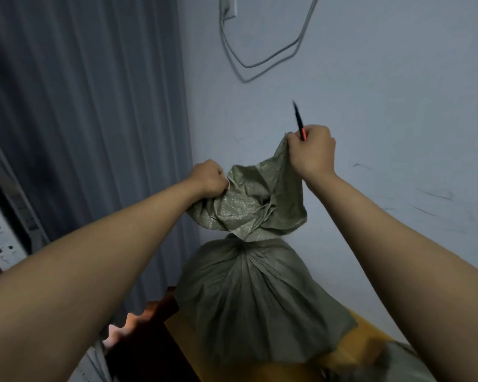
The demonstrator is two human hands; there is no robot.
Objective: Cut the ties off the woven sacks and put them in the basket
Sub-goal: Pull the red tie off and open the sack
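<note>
The olive-green woven plastic sack (254, 299) stands on a yellow-brown wooden table (370, 343) against a pale wall (398, 78). The left hand (209, 179) clenches its flared mouth; the right hand (312, 150) grips fabric plus a slim black-and-red cutter (299, 121). Best keep the mouth taut and the blade outward, then expose the neck; no tie shows
</note>
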